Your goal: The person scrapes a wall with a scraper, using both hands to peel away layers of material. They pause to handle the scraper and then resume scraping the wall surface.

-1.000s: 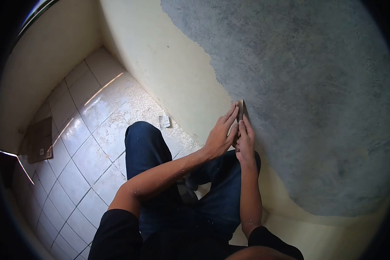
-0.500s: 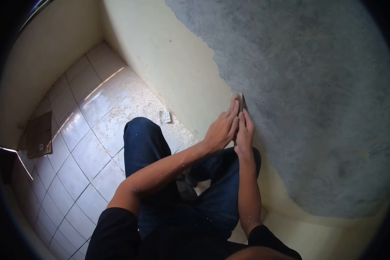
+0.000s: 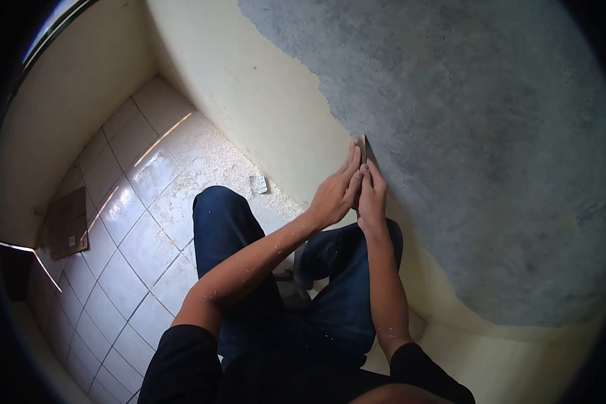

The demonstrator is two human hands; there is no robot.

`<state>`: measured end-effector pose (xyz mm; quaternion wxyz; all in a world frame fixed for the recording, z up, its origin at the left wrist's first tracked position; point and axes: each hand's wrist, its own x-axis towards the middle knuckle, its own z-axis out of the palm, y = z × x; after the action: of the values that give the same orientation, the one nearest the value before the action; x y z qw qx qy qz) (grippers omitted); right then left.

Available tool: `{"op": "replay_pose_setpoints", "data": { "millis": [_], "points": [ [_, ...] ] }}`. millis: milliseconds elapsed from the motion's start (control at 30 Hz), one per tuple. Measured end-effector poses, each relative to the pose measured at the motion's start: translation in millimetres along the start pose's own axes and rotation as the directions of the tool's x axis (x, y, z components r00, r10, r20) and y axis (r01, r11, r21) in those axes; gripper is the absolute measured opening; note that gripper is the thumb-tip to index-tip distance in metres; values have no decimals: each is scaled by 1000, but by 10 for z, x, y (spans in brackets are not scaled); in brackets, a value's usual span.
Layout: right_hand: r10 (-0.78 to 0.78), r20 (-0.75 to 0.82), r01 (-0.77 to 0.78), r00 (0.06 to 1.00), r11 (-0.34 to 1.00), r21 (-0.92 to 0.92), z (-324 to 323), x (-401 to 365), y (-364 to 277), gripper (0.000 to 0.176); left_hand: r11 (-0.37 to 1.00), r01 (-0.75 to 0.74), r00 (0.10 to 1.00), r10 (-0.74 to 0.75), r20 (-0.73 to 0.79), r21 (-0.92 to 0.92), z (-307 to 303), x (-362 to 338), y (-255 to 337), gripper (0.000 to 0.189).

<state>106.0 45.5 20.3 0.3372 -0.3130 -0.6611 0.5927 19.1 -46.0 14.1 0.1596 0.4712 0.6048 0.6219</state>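
Both my hands press together on a flat, narrow scraper (image 3: 363, 145), with its tip against the wall where cream paint (image 3: 286, 111) meets bare grey plaster (image 3: 471, 135). My left hand (image 3: 335, 193) lies along the scraper with fingers together and extended toward its tip. My right hand (image 3: 372, 200) closes on it from the other side, its fingers beside the left ones. Between the palms most of the tool is hidden. The paint's border is ragged, running from upper left past the scraper to lower right.
Pale paint flakes (image 3: 215, 145) cover the tiled floor (image 3: 124, 269) along the wall's foot. A small printed scrap (image 3: 258, 184) lies among them. A brown cardboard piece (image 3: 67, 225) is at the left. My bent knees (image 3: 225, 212) are close to the wall.
My hands and the scraper have shifted slightly up and left in the view, still held together. The camera view has also moved a little.
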Motion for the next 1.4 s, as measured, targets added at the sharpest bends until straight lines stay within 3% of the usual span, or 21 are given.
{"op": "replay_pose_setpoints", "data": {
  "millis": [67, 167, 200, 267, 333, 367, 500, 633, 733, 800, 867, 900, 967, 1000, 1100, 1133, 1200, 1233, 1333, 1400],
  "points": [
    [62, 41, -64, 997, 996, 57, 5, -64, -101, 42, 999, 19, 1000, -19, 13, -39, -6, -10, 7, 62],
    [-27, -28, 26, 999, 999, -28, 0, -160, -20, 40, 1000, -12, 999, 13, 39, -24, 10, -40, 32, 62],
    [-85, -39, 86, 996, 996, 20, 21, -195, -75, 39, 996, -69, 997, 67, 40, 60, 25, -45, 15, 61],
    [-36, -40, 33, 999, 996, -81, 69, -159, -166, 39, 998, -48, 999, 47, 6, 49, 73, -17, -67, 60],
    [2, -15, -4, 1000, 991, -132, 18, -160, -123, 39, 996, 84, 992, -85, 90, 16, -80, 21, 36, 60],
    [16, -10, -18, 1000, 989, -149, -1, -151, -95, 39, 998, 55, 995, -57, 78, 28, -87, 17, 45, 60],
    [-20, -44, 20, 999, 1000, 5, 6, -207, -56, 39, 999, -20, 1000, 19, 23, 37, 76, -72, 34, 61],
    [-46, -22, 40, 999, 979, -198, -11, -113, -30, 39, 998, 48, 998, -51, 49, 49, 29, 4, -11, 62],
    [3, -102, -18, 995, 990, -142, 18, -201, -84, 39, 1000, 19, 999, -20, 31, 12, 69, -57, 29, 62],
    [-57, -23, 55, 998, 994, -99, 5, -172, -53, 41, 997, -51, 998, 49, 45, 55, 99, -71, 31, 61],
    [-46, 10, 47, 999, 986, -159, -39, -134, -36, 44, 999, -43, 999, 43, -12, 33, 117, -14, -20, 61],
    [-33, -37, 21, 999, 958, -286, 22, -94, -61, 44, 999, 16, 1000, -17, 22, 30, 52, 22, 6, 61],
    [15, -28, -21, 999, 980, -199, 54, -132, -129, 44, 995, 97, 993, -97, 69, 0, -55, 38, 96, 61],
    [52, -21, -55, 998, 986, -160, 56, -164, -173, 44, 998, 67, 996, -68, 64, 16, -9, 2, 77, 61],
    [-30, -62, 28, 998, 999, -45, 52, -235, -109, 44, 993, -52, 998, 49, 34, 101, 83, -52, -1, 61],
    [-36, -44, 31, 998, 994, -110, 101, -156, -143, 44, 986, -82, 997, 79, 22, 145, 98, -24, -25, 61],
    [-13, -20, 8, 1000, 967, -254, 109, -109, -185, 44, 998, 49, 999, -49, 11, 33, 26, 58, -21, 62],
    [-37, 7, 38, 999, 976, -216, 104, -78, -58, 44, 991, 127, 989, -125, 77, -29, -74, 69, 91, 60],
    [4, -53, -11, 999, 992, -129, 81, -137, -27, 43, 997, 48, 999, -47, 29, -52, -10, 2, 60, 60],
    [-23, -69, 18, 997, 997, -74, 32, -187, 7, 42, 998, -22, 999, 19, 48, 62, 41, -21, 43, 62]
  ]
}}
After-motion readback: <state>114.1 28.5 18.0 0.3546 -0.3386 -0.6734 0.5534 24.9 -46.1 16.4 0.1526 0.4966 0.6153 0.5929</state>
